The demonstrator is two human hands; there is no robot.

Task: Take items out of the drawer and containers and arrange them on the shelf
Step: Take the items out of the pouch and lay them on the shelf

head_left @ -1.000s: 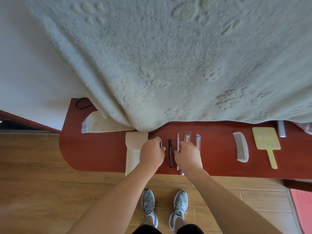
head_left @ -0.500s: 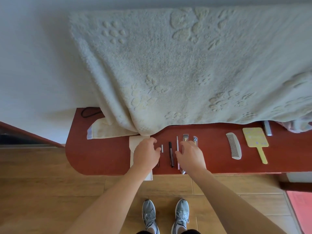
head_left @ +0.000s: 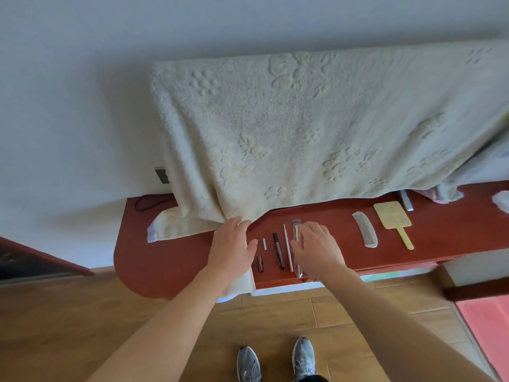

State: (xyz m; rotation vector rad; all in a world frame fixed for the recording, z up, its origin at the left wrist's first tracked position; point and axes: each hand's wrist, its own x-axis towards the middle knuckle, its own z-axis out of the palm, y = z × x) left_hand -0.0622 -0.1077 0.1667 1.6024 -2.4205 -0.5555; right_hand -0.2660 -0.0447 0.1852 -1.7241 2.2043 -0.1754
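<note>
Both my hands are spread and holding nothing. My left hand [head_left: 234, 246] lies flat with straight fingers over the cream pouch [head_left: 246, 285], and my right hand [head_left: 316, 246] hovers with loose fingers over the right end of the row I am lining up on the red shelf [head_left: 165, 260].

The row runs from a short dark tube [head_left: 260, 263] and a small white stick [head_left: 264, 244] to a dark pen [head_left: 278, 253], a thin pale stick [head_left: 287, 248] and a wrapped brush [head_left: 296, 230]. Well apart to the right lie the comb [head_left: 365, 229] and the yellow hand mirror [head_left: 392, 217].

I judge all 5 of the little things light and stiff. The round ones will likely roll under a nudge, so I would pinch each at mid-length. The brush's wrapper looks slick, so I would take it by the handle end, not the bristles. The pouch is soft and will sag if lifted by a corner.

My right hand hides whatever lies beyond the brush, and I cannot tell if my fingertips touch it. The big towel [head_left: 303, 128] covers the back of the shelf, and my left palm hides most of the pouch
</note>
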